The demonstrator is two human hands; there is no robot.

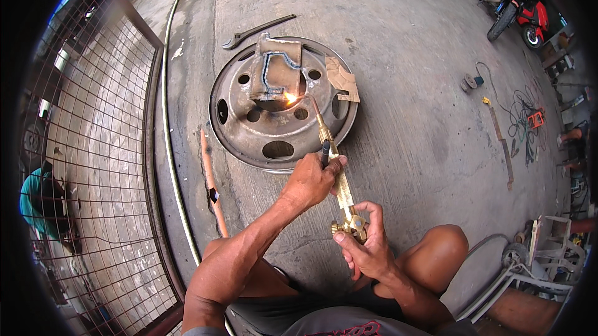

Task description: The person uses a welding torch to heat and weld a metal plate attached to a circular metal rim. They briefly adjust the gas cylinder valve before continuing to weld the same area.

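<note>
A wire-mesh fence (pixel 106 118) stands at the left, with a crouching person in a teal shirt (pixel 36 202) beyond it. A pale hose (pixel 166 96) runs alongside. On the concrete floor (pixel 417 124) lies a steel wheel rim (pixel 240 129), an adjustable wrench (pixel 261 29) just past its far edge. A metal plate (pixel 286 74) with a dark, bent outline rests on the rim; a flame (pixel 290 97) meets its near edge. The left hand's (pixel 308 181) grip is closed around the brass gas torch (pixel 344 194), behind its neck. Brown cardboard (pixel 342 80) lies on the rim's right side. The right hand's (pixel 374 252) grip is curled around the torch's valve end, thumb by a knob. Farther right are cables (pixel 517 115) and a motorcycle (pixel 502 21).
</note>
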